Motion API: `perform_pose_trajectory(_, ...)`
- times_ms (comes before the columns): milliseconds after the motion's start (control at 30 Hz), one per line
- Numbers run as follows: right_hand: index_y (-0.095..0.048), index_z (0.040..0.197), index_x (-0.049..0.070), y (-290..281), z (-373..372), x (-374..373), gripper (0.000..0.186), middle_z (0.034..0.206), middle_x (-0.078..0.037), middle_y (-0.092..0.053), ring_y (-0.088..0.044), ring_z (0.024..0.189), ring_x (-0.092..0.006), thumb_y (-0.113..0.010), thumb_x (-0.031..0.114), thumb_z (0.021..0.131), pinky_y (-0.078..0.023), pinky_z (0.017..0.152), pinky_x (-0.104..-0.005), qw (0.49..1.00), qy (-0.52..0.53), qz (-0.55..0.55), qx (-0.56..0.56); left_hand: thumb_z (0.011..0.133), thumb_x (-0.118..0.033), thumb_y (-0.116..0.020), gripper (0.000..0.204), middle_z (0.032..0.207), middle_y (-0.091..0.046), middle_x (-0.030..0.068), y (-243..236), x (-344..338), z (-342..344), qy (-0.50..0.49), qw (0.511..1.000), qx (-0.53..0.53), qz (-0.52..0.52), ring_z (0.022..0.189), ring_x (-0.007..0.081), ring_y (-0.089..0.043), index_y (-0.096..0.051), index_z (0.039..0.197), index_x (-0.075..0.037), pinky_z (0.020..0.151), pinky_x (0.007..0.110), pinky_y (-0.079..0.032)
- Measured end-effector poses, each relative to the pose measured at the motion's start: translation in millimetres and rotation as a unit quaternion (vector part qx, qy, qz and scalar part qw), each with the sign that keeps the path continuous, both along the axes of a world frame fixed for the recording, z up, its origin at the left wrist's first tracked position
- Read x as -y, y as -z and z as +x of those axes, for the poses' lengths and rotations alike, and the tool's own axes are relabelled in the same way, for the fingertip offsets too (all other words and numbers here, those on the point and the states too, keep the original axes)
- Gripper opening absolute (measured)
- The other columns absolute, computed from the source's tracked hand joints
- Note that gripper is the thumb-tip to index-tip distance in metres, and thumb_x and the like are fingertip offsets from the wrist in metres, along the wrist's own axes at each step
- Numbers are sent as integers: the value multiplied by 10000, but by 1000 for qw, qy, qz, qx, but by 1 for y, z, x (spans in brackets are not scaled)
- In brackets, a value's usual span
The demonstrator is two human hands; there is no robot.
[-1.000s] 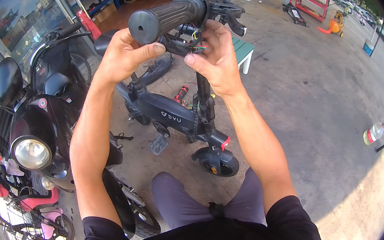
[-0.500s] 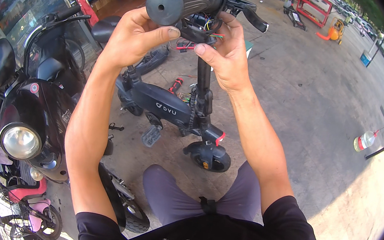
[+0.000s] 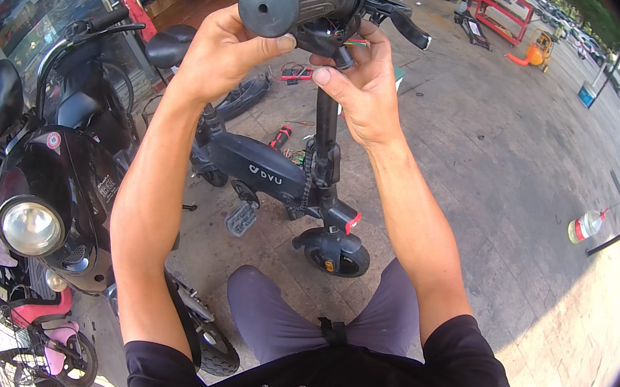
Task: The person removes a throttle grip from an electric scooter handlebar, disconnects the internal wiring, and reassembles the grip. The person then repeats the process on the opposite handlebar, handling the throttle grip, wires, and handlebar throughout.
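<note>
Up at the handlebar of a small black folding electric bike, both my hands are raised under the ribbed black handlebar grip. My left hand is closed, its thumb against a dark part below the grip and its fingers partly hidden behind. Curled around the far side, my right hand has its thumb beside the stem; what its fingers hold is hidden. Thin coloured wires show beside these fingers. Just beyond is a black brake lever.
A black scooter stands close on the left, with a pink bike nearer me. On the paving beyond the stem lie a red-and-black tool and a red meter-like device. A bottle hangs at the right.
The dark part between my hands has shifted up under the grip and its wires show less. The grip sits slightly further right, and the red device behind is more exposed.
</note>
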State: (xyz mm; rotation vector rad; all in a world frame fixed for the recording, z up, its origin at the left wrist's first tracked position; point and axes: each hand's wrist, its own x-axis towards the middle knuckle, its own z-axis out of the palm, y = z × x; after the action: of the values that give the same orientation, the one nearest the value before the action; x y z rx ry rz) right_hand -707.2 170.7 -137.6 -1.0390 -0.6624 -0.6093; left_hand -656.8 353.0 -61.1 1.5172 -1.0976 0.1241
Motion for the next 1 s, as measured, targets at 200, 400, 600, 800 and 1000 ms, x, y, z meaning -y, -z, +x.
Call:
perform_pose_trajectory(200, -303, 1362, 12, -1, -2, 1, 796, 1217, -140, -525, -577, 1029, -198, -804, 49, 745, -520, 906, -349, 1000, -1, -8, -20, 807, -74, -771, 234, 915, -670, -2, -2, 1, 2, -3, 1000, -23, 7, 849, 96, -604, -675, 1018, -46, 780, 285, -511)
perform_pose_trajectory(400, -311, 1346, 2, -2, -1, 0, 763, 1208, -151, -527, -582, 1016, -194, -794, 37, 756, -519, 901, -340, 1000, 8, -2, -13, 806, -74, -772, 255, 940, -669, -5, 0, 4, 4, 1, 1000, -22, 0, 876, 96, -598, -670, 1038, -48, 798, 283, -506)
perform_pose_trajectory(600, -311, 1343, -3, -1, 0, 0, 744, 1199, -155, -536, -588, 1008, -192, -783, 23, 768, -515, 905, -341, 1000, 5, 4, -9, 807, -77, -773, 275, 953, -670, -5, 2, 4, 6, 9, 1000, -29, -5, 888, 96, -594, -666, 1058, -51, 806, 285, -500)
perform_pose_trajectory(800, -335, 1343, 26, 0, 3, 1, 743, 1217, -153, -538, -611, 1037, -250, -802, 55, 765, -550, 867, -360, 1000, 20, -3, -11, 807, -96, -782, 291, 976, -674, -2, 2, 4, 4, 2, 1000, -8, -4, 895, 89, -585, -663, 1067, -42, 810, 285, -492)
perform_pose_trajectory(1000, -334, 1343, 21, -3, 1, 0, 749, 1201, -148, -545, -613, 1034, -236, -809, 70, 765, -545, 870, -350, 1000, 21, 2, -2, 809, -101, -781, 260, 958, -681, 0, 3, 5, 2, -21, 1000, -5, -5, 894, 94, -593, -678, 1036, -25, 820, 287, -488)
